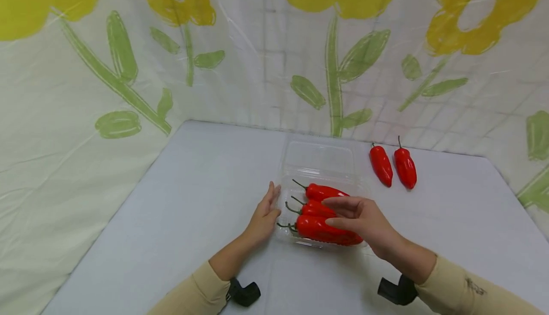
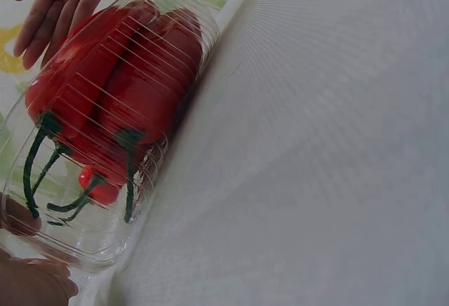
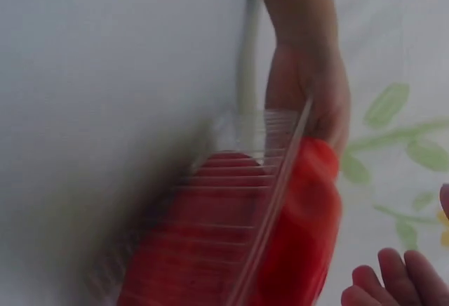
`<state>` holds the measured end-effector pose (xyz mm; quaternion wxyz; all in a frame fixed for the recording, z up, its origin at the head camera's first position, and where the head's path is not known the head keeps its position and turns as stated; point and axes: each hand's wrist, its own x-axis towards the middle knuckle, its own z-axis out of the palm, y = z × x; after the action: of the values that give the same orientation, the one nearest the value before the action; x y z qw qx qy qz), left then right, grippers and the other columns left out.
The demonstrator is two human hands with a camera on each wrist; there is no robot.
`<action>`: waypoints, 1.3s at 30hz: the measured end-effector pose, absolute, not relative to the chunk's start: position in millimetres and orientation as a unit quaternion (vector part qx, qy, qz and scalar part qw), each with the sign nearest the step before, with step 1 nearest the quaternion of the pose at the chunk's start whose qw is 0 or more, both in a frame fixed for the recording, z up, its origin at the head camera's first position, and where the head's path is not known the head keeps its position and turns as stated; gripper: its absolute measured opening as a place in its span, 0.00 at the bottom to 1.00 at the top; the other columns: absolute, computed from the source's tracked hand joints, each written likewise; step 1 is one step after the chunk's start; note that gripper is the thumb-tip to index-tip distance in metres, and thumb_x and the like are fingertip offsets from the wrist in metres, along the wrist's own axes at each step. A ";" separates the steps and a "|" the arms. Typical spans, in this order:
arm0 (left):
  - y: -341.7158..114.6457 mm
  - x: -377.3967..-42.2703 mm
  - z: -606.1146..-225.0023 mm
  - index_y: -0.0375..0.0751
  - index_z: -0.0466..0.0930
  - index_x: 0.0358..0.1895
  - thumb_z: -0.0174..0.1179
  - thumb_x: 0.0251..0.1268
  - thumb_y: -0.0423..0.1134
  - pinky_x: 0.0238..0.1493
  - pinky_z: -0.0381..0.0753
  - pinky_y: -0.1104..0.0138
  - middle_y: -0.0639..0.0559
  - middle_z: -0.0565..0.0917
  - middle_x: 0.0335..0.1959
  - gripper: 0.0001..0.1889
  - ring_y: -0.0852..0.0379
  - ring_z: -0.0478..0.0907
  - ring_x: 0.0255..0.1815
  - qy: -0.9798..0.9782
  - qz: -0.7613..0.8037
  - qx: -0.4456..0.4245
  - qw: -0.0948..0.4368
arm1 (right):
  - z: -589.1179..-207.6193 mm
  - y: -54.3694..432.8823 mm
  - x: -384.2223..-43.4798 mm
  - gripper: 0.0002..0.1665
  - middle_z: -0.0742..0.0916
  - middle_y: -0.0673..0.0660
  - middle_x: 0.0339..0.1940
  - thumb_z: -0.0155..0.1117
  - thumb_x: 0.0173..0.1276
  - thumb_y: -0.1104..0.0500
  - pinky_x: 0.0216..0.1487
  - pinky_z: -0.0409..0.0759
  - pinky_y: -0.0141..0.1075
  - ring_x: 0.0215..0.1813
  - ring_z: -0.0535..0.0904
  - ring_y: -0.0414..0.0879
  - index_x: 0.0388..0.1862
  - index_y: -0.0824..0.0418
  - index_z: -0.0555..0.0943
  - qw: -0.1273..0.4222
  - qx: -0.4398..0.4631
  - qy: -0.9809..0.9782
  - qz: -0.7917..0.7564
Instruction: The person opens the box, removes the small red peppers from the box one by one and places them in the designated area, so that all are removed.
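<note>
Several red peppers (image 1: 328, 230) with green stems lie in a clear plastic clamshell container (image 1: 319, 246), stems pointing left. Its lid (image 1: 319, 155) is folded back, away from me. My left hand (image 1: 263, 217) is at the container's left side, fingers extended along the wall and thumb near the front corner. My right hand (image 1: 371, 224) hovers over the right part of the peppers, fingers straight and thumb apart, with nothing held. In the left wrist view, the peppers (image 2: 151, 74) show through the ribbed wall. The right wrist view is blurred around the container (image 3: 231, 229).
Two more red peppers, a left one (image 1: 381, 165) and a right one (image 1: 405, 168), lie on the white table (image 1: 206, 177) behind and right of the container. A curtain with painted yellow flowers (image 1: 454, 15) hangs behind the table's back edge. Black wrist mounts (image 1: 244, 293) hang below both sleeves.
</note>
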<state>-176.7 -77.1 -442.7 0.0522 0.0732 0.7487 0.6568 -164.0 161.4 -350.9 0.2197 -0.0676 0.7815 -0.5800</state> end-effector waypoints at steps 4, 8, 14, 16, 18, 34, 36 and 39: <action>-77.4 -176.3 -442.3 0.28 0.35 0.72 0.37 0.59 0.21 0.72 0.43 0.52 0.34 0.51 0.73 0.36 0.43 0.46 0.75 0.747 0.658 0.079 0.052 | -354.1 158.7 -164.2 0.31 0.79 0.64 0.60 0.68 0.57 0.56 0.50 0.81 0.41 0.62 0.74 0.60 0.60 0.64 0.74 0.221 -0.107 0.795 -0.555; -77.6 -175.8 -442.1 0.28 0.35 0.72 0.36 0.59 0.21 0.72 0.43 0.52 0.34 0.51 0.73 0.36 0.43 0.45 0.75 0.747 0.658 0.082 0.052 | -357.3 157.5 -164.5 0.32 0.78 0.64 0.60 0.69 0.56 0.56 0.49 0.82 0.40 0.63 0.73 0.61 0.60 0.64 0.74 0.225 -0.139 0.803 -0.534; -77.7 -175.8 -442.9 0.28 0.34 0.72 0.36 0.58 0.20 0.72 0.43 0.53 0.34 0.50 0.73 0.37 0.43 0.45 0.75 0.742 0.662 0.087 0.055 | -361.6 157.4 -165.8 0.32 0.79 0.65 0.60 0.68 0.56 0.57 0.48 0.82 0.37 0.62 0.72 0.62 0.60 0.65 0.74 0.227 -0.177 0.812 -0.508; -77.8 -176.0 -443.3 0.28 0.34 0.72 0.36 0.58 0.20 0.72 0.43 0.53 0.34 0.50 0.73 0.36 0.43 0.45 0.75 0.741 0.663 0.088 0.055 | -362.6 157.4 -166.9 0.31 0.79 0.64 0.58 0.68 0.56 0.57 0.47 0.82 0.36 0.62 0.72 0.62 0.59 0.64 0.75 0.223 -0.184 0.818 -0.497; -77.9 -176.0 -443.2 0.28 0.34 0.72 0.36 0.59 0.20 0.72 0.43 0.53 0.34 0.50 0.73 0.36 0.43 0.45 0.75 0.743 0.661 0.089 0.054 | -363.7 157.2 -168.0 0.30 0.80 0.63 0.57 0.69 0.55 0.56 0.46 0.83 0.36 0.61 0.72 0.62 0.58 0.63 0.76 0.217 -0.192 0.826 -0.483; -77.9 -175.9 -441.2 0.28 0.35 0.72 0.36 0.60 0.21 0.72 0.42 0.52 0.35 0.51 0.73 0.36 0.44 0.46 0.75 0.752 0.651 0.085 0.053 | -368.4 151.7 -166.7 0.28 0.83 0.58 0.52 0.73 0.50 0.57 0.39 0.84 0.37 0.57 0.72 0.56 0.54 0.56 0.81 0.157 -0.201 0.881 -0.399; -78.0 -175.9 -441.5 0.28 0.35 0.72 0.36 0.60 0.21 0.72 0.42 0.52 0.35 0.51 0.73 0.36 0.43 0.46 0.75 0.753 0.651 0.086 0.053 | -368.9 151.7 -166.6 0.29 0.83 0.58 0.52 0.73 0.50 0.57 0.39 0.84 0.37 0.57 0.72 0.56 0.54 0.56 0.80 0.157 -0.200 0.880 -0.400; -78.1 -175.7 -441.8 0.27 0.34 0.72 0.37 0.60 0.21 0.72 0.42 0.52 0.34 0.51 0.73 0.36 0.43 0.46 0.75 0.750 0.653 0.088 0.052 | -371.0 152.1 -166.5 0.28 0.83 0.58 0.52 0.72 0.51 0.57 0.39 0.84 0.37 0.57 0.72 0.56 0.54 0.56 0.80 0.157 -0.205 0.880 -0.399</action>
<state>-175.7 -78.1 -441.8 0.0519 0.0883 0.7502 0.6532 -166.5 152.1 -371.0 0.1574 -0.2055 0.8799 -0.3986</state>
